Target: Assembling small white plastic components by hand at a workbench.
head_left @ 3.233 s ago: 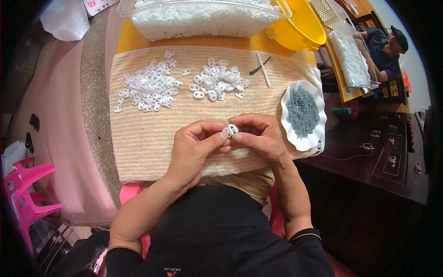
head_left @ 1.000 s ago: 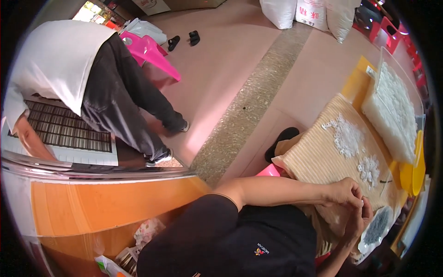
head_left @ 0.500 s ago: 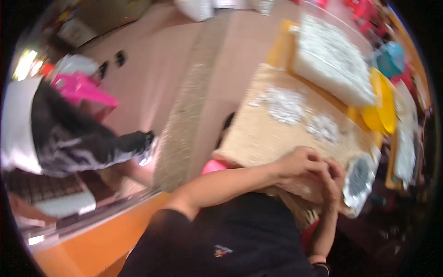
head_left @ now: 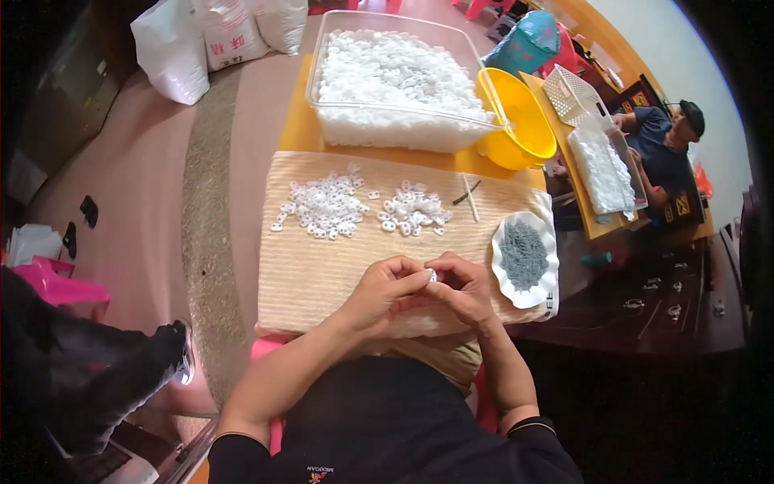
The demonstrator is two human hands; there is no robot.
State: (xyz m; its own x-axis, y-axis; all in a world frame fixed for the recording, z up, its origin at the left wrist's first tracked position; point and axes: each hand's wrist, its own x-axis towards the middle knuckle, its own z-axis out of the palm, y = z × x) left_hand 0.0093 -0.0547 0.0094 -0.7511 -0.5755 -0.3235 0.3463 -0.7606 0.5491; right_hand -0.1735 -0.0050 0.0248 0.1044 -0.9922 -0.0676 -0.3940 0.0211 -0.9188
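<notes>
Above the near part of a towel-covered table, my left hand [head_left: 389, 292] and my right hand [head_left: 465, 289] meet fingertip to fingertip. Pinched between them is a small white plastic piece [head_left: 433, 276] with dark holes. Beyond my hands lie two piles of similar oval white pieces: a larger left pile [head_left: 326, 206] and a smaller right pile [head_left: 413, 210]. A thin pale stick [head_left: 471, 198] crosses a short dark rod to their right. Closest to my right hand is a white wavy-edged dish [head_left: 501, 284] holding many small grey parts [head_left: 524, 256].
A large clear tub [head_left: 403, 129] full of white pieces stands at the back beside a yellow basin [head_left: 528, 121]. At right, another person [head_left: 665, 133] sits by a table with a white basket [head_left: 574, 98]. White sacks [head_left: 171, 50] stand far left. Someone's dark-trousered leg [head_left: 105, 355] is at left.
The view has swung toward the right and steadied, so the table now sits mid-picture. Both hands stay together at the fingertips, with the white piece now visible between them.
</notes>
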